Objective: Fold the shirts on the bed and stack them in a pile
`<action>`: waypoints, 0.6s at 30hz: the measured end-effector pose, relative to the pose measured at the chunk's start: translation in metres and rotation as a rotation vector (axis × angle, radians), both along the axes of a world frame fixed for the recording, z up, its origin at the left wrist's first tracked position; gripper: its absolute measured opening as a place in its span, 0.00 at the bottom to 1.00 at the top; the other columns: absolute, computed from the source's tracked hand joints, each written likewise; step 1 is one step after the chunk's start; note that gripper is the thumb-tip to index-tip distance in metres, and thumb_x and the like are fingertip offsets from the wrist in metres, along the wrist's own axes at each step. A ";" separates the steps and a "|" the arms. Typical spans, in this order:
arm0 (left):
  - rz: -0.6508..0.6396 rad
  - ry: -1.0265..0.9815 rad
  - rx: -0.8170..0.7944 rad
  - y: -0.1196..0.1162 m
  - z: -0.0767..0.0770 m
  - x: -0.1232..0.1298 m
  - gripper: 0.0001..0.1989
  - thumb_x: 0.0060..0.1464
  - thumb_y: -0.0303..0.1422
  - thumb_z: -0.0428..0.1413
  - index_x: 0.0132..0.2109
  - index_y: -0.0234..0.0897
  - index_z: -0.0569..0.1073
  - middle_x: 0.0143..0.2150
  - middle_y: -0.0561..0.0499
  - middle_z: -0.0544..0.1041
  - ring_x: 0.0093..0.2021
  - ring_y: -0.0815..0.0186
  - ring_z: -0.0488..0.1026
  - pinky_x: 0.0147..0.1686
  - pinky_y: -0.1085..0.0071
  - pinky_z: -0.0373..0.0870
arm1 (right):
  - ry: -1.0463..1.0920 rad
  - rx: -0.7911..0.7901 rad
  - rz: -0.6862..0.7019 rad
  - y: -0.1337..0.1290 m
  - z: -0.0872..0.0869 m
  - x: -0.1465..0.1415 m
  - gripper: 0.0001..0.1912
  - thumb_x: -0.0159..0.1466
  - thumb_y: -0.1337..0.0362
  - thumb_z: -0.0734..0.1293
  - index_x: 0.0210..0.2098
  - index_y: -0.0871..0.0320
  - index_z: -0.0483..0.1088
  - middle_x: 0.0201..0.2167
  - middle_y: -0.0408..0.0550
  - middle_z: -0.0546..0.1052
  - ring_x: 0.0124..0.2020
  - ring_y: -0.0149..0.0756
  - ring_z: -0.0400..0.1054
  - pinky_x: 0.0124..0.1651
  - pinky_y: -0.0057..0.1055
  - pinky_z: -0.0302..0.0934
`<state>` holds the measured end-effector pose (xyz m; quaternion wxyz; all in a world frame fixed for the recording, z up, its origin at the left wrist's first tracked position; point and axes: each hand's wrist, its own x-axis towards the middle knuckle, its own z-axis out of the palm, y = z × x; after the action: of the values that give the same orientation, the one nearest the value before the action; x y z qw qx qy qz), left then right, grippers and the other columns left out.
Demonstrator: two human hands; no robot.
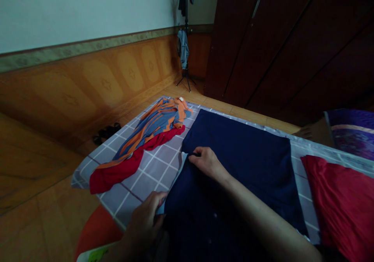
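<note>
A navy-blue garment (239,137) lies spread over the grey checked cloth; I cannot tell its exact kind. My right hand (206,161) reaches across it and pinches its left edge between thumb and fingers. Nearer to me, my left hand (149,217) is closed on the same edge, where a strip of light blue shows. The garment's near part is dark and lies partly behind my right forearm. To the left of my hands lie a crumpled orange and blue striped garment (159,123) and a red garment (117,174).
The grey checked cloth (154,168) covers a raised surface. Shiny red fabric (344,203) lies at right, with a purple patterned item (353,131) beyond. Dark footwear (108,132) sits on the floor at left. A clothes stand (187,47) and dark wardrobe (280,47) stand behind.
</note>
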<state>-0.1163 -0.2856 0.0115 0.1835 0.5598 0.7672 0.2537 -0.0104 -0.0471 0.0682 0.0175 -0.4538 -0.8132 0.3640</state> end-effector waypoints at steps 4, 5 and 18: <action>-0.141 0.104 0.171 -0.003 0.000 0.009 0.24 0.48 0.19 0.44 0.51 0.40 0.66 0.42 0.47 0.74 0.42 0.63 0.73 0.43 0.69 0.70 | -0.032 -0.057 -0.050 0.013 -0.014 -0.001 0.09 0.56 0.64 0.64 0.34 0.57 0.74 0.26 0.44 0.75 0.28 0.32 0.69 0.29 0.25 0.58; -0.180 0.124 0.202 -0.002 0.002 0.011 0.24 0.49 0.18 0.44 0.52 0.40 0.66 0.42 0.47 0.74 0.43 0.63 0.72 0.43 0.69 0.70 | -0.039 -0.067 -0.058 0.013 -0.017 0.000 0.09 0.56 0.63 0.64 0.35 0.57 0.74 0.26 0.44 0.75 0.27 0.31 0.69 0.28 0.25 0.58; -0.302 0.221 0.284 0.016 0.014 0.020 0.13 0.59 0.24 0.45 0.49 0.37 0.68 0.39 0.47 0.75 0.38 0.64 0.72 0.37 0.70 0.70 | -0.114 0.036 -0.014 -0.005 -0.011 0.021 0.10 0.59 0.57 0.63 0.32 0.56 0.72 0.32 0.49 0.76 0.37 0.40 0.70 0.32 0.29 0.54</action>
<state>-0.0966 -0.2692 0.0252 0.0533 0.7127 0.6468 0.2660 0.0105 -0.0525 0.0569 -0.0184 -0.4791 -0.8160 0.3228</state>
